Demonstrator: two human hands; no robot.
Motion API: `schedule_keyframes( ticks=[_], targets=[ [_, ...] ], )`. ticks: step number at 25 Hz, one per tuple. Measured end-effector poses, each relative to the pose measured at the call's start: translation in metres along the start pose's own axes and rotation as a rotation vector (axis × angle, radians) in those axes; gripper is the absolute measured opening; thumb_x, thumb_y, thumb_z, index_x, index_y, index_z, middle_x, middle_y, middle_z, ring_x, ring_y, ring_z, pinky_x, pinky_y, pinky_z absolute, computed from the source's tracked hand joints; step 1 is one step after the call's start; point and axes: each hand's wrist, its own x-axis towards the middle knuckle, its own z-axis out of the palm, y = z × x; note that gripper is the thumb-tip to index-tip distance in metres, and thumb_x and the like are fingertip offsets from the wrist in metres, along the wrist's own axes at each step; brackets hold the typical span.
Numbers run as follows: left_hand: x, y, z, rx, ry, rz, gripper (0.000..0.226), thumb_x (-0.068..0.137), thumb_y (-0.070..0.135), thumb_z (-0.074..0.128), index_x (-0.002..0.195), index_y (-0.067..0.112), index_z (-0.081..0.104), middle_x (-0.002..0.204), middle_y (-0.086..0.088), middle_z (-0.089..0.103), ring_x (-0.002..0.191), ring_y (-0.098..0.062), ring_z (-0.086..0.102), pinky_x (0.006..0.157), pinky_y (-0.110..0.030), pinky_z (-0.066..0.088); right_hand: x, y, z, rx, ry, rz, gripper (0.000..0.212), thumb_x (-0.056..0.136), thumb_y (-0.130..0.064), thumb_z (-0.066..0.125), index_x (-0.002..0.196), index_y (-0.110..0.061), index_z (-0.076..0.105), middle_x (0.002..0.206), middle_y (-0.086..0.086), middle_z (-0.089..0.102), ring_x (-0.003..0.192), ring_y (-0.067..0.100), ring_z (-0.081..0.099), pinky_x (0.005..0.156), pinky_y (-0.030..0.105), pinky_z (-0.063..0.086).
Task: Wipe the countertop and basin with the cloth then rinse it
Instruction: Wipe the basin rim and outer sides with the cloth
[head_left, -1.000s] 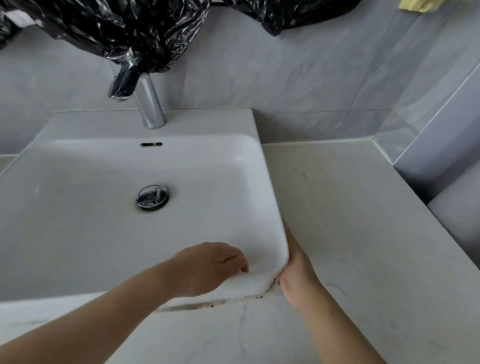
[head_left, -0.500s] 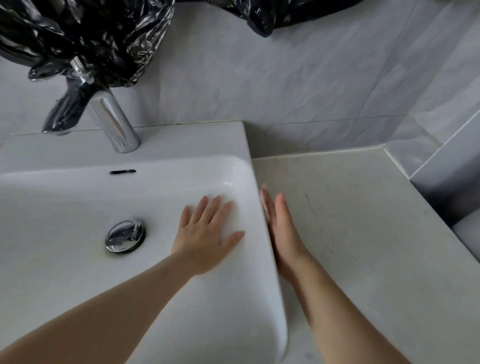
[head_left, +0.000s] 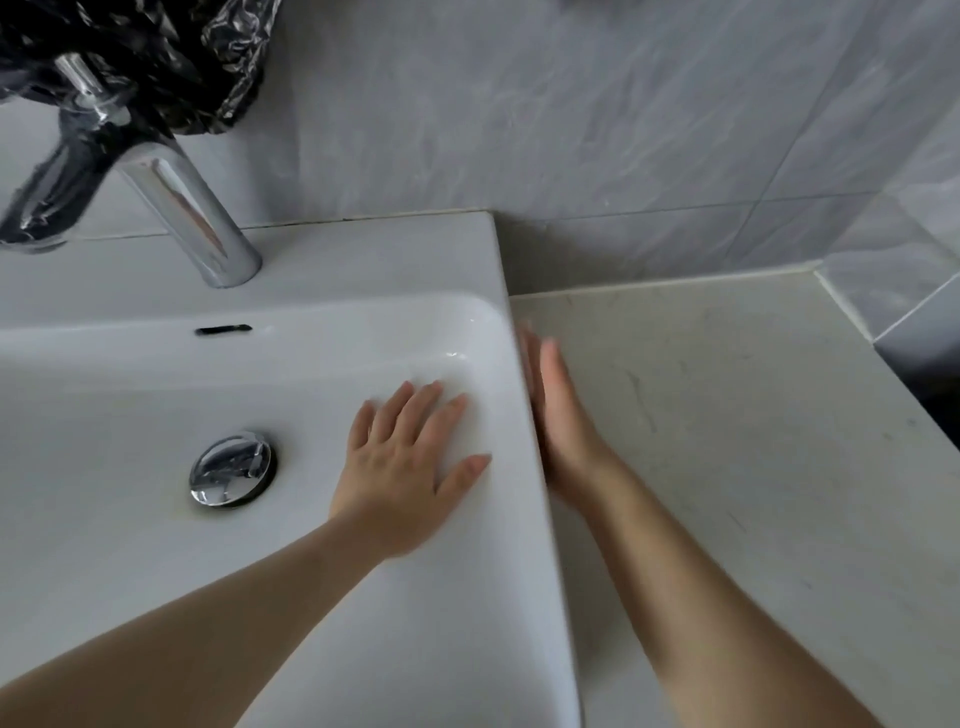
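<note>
A white rectangular basin (head_left: 130, 519) fills the left half of the view, with a chrome drain plug (head_left: 232, 474) in its floor. My left hand (head_left: 410, 467) lies flat with spread, straight fingers on the basin's inner right slope. My right hand (head_left: 558, 415) is held on edge, fingers straight, against the outer right wall of the basin, down on the beige stone countertop (head_left: 753, 441). No cloth is in view and neither hand holds anything.
A chrome faucet (head_left: 192, 218) stands at the basin's back ledge, its spout partly wrapped in crumpled black plastic (head_left: 119, 62). Grey tiled wall (head_left: 571, 114) runs behind. The countertop ends at a tiled corner on the right (head_left: 914, 322).
Both hands have slid from the basin's front right corner toward the back along its right wall. My left hand went from curled over the rim to flat inside the basin.
</note>
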Motion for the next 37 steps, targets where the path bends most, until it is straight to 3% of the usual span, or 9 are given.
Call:
schedule_keyframes(
  ticks=[7,12,15,20,24,27,29,34,37],
  targets=[
    [0.001,-0.001,0.002,0.017,0.015,-0.001,0.100,0.061,0.072,-0.032,0.146,0.038,0.008,0.156,0.009,0.003,0.143,-0.014,-0.005,0.115,-0.037,-0.005,0.093,-0.001,-0.028,-0.199,0.107,0.067,0.095,0.067,-0.087,0.040,0.140,-0.027,0.038,0.146,0.003,0.042,0.126,0.016,0.048,0.105,0.039,0.039],
    [0.001,-0.002,0.002,-0.006,0.025,0.008,0.098,0.064,0.074,-0.028,0.146,0.037,0.013,0.156,0.008,0.008,0.143,-0.015,-0.002,0.115,-0.038,-0.003,0.102,-0.015,-0.020,-0.089,0.030,0.015,0.063,0.091,-0.065,0.015,0.138,-0.029,0.037,0.134,-0.020,0.048,0.123,0.002,0.045,0.110,0.028,0.031],
    [0.001,-0.002,0.001,-0.005,0.019,0.004,0.099,0.063,0.074,-0.029,0.146,0.039,0.010,0.156,0.009,0.006,0.143,-0.014,-0.004,0.115,-0.038,-0.004,0.140,-0.038,-0.011,-0.178,0.129,0.015,0.081,0.070,-0.086,0.033,0.129,-0.032,0.046,0.140,-0.013,0.044,0.125,0.008,0.045,0.112,0.036,0.029],
    [0.001,-0.002,0.001,-0.008,0.024,0.006,0.096,0.065,0.074,-0.026,0.146,0.038,0.012,0.156,0.009,0.008,0.143,-0.014,-0.003,0.115,-0.038,-0.004,0.134,-0.011,-0.021,-0.161,0.127,0.031,0.066,0.092,-0.065,0.023,0.137,-0.021,0.042,0.137,0.004,0.051,0.118,0.012,0.053,0.098,0.029,0.044],
    [0.001,-0.003,0.003,-0.011,0.048,0.018,0.093,0.070,0.074,-0.020,0.145,0.036,0.018,0.155,0.007,0.015,0.143,-0.016,0.003,0.115,-0.039,0.000,0.082,-0.011,-0.016,-0.176,-0.036,0.062,0.060,0.097,-0.055,0.008,0.112,-0.027,0.059,0.098,-0.011,0.070,0.088,-0.001,0.065,0.081,0.021,0.049],
    [0.001,-0.003,0.004,-0.009,0.058,0.021,0.090,0.073,0.074,-0.017,0.145,0.035,0.021,0.154,0.005,0.018,0.142,-0.017,0.005,0.115,-0.039,0.000,0.053,-0.011,-0.012,-0.157,0.070,-0.124,0.062,0.097,-0.052,0.007,0.139,-0.017,0.037,0.126,-0.012,0.052,0.110,-0.015,0.047,0.098,0.010,0.036],
    [0.002,-0.004,0.005,-0.003,0.054,0.022,0.091,0.072,0.074,-0.018,0.145,0.035,0.020,0.154,0.006,0.017,0.142,-0.017,0.004,0.115,-0.039,0.000,0.050,-0.012,-0.005,-0.088,0.085,-0.112,0.068,0.095,-0.057,0.015,0.139,-0.009,0.037,0.140,0.015,0.041,0.133,0.015,0.037,0.112,0.034,0.030],
    [0.002,-0.005,0.006,-0.012,0.092,0.032,0.087,0.077,0.074,-0.010,0.143,0.032,0.029,0.152,0.003,0.026,0.142,-0.020,0.014,0.115,-0.042,0.008,0.050,-0.010,-0.013,-0.189,-0.077,-0.043,0.066,0.092,-0.065,0.012,0.116,-0.026,0.060,0.116,0.003,0.065,0.107,0.013,0.061,0.098,0.035,0.043],
    [0.002,-0.006,0.006,-0.017,0.091,0.025,0.083,0.079,0.074,-0.005,0.143,0.033,0.028,0.152,0.004,0.024,0.142,-0.019,0.012,0.115,-0.041,0.006,-0.005,0.009,-0.006,-0.053,-0.111,0.038,0.060,0.087,-0.069,0.024,0.130,-0.035,0.050,0.137,-0.004,0.053,0.129,0.013,0.045,0.110,0.036,0.031]
  ],
)
